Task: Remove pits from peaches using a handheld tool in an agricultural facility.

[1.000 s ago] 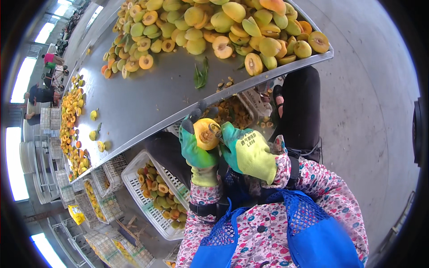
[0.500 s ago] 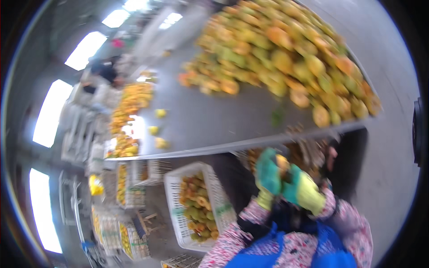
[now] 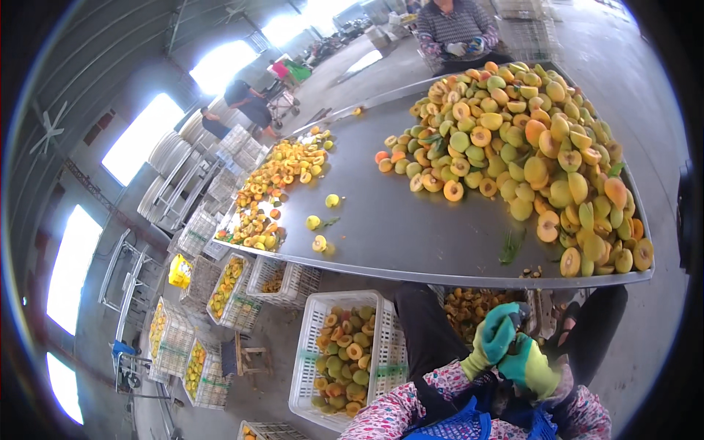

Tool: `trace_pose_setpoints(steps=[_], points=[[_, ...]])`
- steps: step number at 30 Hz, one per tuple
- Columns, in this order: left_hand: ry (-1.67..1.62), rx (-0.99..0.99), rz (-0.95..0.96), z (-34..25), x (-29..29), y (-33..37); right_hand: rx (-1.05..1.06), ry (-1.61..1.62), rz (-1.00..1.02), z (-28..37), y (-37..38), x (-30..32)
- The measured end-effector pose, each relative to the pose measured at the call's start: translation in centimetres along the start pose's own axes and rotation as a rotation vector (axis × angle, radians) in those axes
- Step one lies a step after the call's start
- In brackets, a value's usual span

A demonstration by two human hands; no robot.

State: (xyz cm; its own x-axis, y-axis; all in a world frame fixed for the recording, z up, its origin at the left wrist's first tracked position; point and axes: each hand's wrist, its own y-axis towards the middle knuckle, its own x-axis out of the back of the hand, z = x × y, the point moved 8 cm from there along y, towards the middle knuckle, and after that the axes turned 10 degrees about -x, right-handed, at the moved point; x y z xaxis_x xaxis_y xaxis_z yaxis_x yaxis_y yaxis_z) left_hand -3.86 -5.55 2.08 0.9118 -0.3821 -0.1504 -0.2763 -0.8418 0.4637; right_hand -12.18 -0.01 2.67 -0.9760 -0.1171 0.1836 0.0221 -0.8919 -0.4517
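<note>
My left hand (image 3: pixel 495 339) and my right hand (image 3: pixel 531 364), both in teal and yellow-green work gloves, are close together above my lap. Both have their fingers curled in. A small dark shape shows at the upper edge of the left glove, too small to name; whatever the fingers hold is hidden. Just past the hands, between my knees, sits a container of orange-brown fruit pieces (image 3: pixel 469 312). Beyond it, a metal table (image 3: pixel 367 213) bears a large heap of yellow-green and orange stone fruit (image 3: pixel 513 158), many cut in half.
A smaller pile of fruit halves (image 3: pixel 275 194) lies at the table's left end. Left of my legs stands a white plastic crate (image 3: pixel 301 374) of fruit, with more crates (image 3: pixel 235 293) and a wooden stool (image 3: pixel 253 358) farther left. A co-worker (image 3: pixel 455 33) sits across the table.
The view has shifted, bringing the co-worker into sight. My hands appear lower and farther right in the picture. An orange piece of fruit seen earlier at my gloved fingertips no longer shows.
</note>
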Motion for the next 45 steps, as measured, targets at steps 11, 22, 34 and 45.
trace_pose_setpoints(steps=[11, 22, 34, 45], points=[[0.340, -0.110, 0.276, -1.6, -1.8, 3.3, 0.441, -0.245, -0.272, 2.0, -1.7, 3.6], [0.422, -0.043, 0.271, -1.0, -1.5, 2.9, -0.195, 0.046, 0.159, 0.9, -1.1, 2.0], [-0.310, 0.440, 0.042, -0.4, -2.4, 2.8, -0.248, -0.059, 0.226, 0.7, -0.6, 2.4], [-0.083, 0.524, 0.235, 0.0, -2.8, 2.0, -0.048, 0.075, 0.323, -0.2, -0.8, 2.2]])
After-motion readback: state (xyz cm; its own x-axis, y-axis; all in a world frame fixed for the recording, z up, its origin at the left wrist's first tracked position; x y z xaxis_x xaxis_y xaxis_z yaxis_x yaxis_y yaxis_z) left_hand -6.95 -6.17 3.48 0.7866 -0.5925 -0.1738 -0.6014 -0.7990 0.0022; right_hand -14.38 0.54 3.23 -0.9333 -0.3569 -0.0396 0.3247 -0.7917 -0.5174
